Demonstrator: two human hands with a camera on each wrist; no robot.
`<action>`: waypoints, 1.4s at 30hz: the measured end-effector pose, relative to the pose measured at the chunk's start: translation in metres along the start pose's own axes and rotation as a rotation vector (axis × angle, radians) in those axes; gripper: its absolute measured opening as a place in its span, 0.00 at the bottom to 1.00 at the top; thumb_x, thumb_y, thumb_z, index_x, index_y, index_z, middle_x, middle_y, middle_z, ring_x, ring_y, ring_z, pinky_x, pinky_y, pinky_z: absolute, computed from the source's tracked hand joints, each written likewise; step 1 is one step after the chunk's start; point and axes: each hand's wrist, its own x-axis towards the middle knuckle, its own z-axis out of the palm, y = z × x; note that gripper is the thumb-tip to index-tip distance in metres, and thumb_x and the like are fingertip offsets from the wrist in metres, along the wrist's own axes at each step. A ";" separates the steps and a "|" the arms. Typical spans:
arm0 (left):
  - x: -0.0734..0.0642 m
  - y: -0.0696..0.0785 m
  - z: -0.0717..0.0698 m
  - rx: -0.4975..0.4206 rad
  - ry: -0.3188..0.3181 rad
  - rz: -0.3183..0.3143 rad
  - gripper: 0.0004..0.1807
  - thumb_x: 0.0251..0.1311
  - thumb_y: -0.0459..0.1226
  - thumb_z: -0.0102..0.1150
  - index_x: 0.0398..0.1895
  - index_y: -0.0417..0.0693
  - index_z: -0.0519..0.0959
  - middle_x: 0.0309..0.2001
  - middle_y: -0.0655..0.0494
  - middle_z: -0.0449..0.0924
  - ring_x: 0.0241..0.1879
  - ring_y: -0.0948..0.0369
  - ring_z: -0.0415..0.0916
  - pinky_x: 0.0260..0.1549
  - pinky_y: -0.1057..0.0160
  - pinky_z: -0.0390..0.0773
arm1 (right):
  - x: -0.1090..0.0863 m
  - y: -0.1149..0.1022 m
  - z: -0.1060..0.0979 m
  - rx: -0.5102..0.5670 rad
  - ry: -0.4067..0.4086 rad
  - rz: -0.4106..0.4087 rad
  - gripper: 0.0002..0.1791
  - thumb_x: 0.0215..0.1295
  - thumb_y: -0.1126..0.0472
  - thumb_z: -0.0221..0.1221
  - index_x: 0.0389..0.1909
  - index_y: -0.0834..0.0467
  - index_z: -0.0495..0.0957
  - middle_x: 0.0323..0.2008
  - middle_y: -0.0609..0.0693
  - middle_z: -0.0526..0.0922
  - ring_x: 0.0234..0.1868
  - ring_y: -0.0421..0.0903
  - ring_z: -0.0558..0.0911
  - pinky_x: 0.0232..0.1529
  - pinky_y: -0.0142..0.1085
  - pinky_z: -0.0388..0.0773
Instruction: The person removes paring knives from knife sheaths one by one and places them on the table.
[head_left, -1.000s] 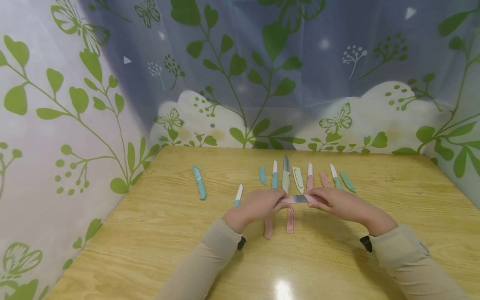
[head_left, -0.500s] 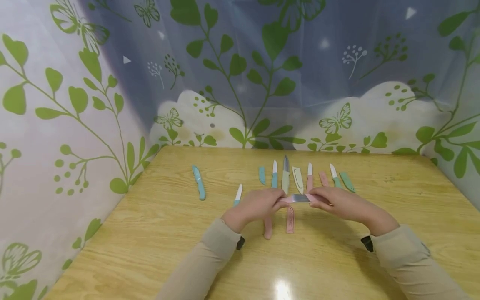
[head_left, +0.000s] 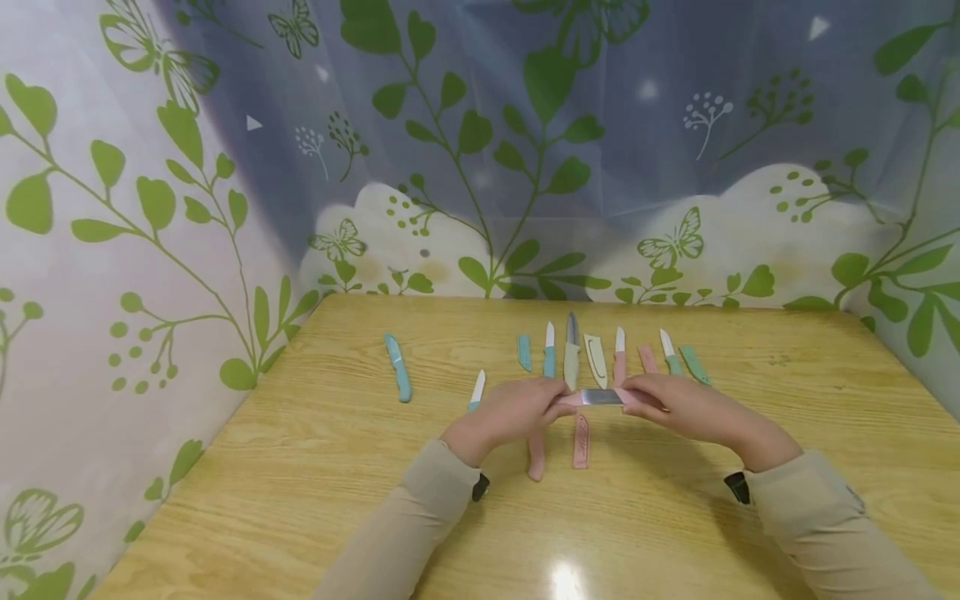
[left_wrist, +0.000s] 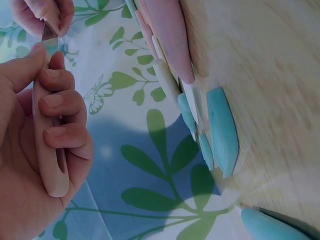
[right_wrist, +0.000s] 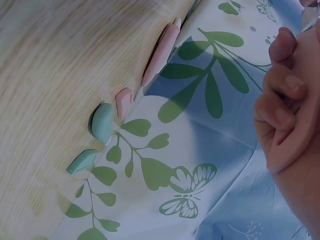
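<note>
In the head view my left hand (head_left: 517,412) and right hand (head_left: 690,410) face each other above the table, joined by a pink knife (head_left: 602,397) held level. The left hand wraps its fingers round the knife's pink handle (left_wrist: 47,155), which has an opening near its end. Bare blade shows between the hands. My right hand grips a pink piece (right_wrist: 300,127) with a slot, at the blade's other end; whether it is a sheath I cannot tell. Below the left hand lie another pink handle (head_left: 536,458), partly hidden, and a pink sheath (head_left: 581,442).
Along the back lie blue (head_left: 550,358), cream (head_left: 572,367), pink (head_left: 619,362) and green (head_left: 672,363) knives, with blue (head_left: 524,352), cream (head_left: 596,361), pink (head_left: 647,358) and green (head_left: 695,365) sheaths. A blue knife (head_left: 477,385) and a closed blue knife (head_left: 397,367) lie left.
The bare stretch of blade between the hands has grown slightly longer, as the right hand has shifted a little to the right. The things on the table lie unchanged.
</note>
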 end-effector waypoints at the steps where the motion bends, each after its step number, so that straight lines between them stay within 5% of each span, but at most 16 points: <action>1: 0.000 0.000 0.000 -0.003 -0.001 -0.001 0.16 0.72 0.51 0.43 0.45 0.53 0.76 0.37 0.61 0.79 0.34 0.66 0.74 0.33 0.67 0.75 | 0.000 0.000 0.000 -0.001 -0.002 -0.002 0.14 0.74 0.49 0.51 0.45 0.55 0.76 0.28 0.42 0.74 0.27 0.35 0.69 0.32 0.34 0.67; 42: 0.000 -0.004 0.002 -0.021 0.004 -0.007 0.16 0.73 0.50 0.44 0.46 0.52 0.77 0.39 0.60 0.79 0.35 0.66 0.74 0.34 0.66 0.75 | -0.001 0.002 -0.004 0.025 -0.018 0.009 0.17 0.74 0.51 0.51 0.48 0.59 0.77 0.33 0.45 0.77 0.29 0.36 0.70 0.33 0.34 0.68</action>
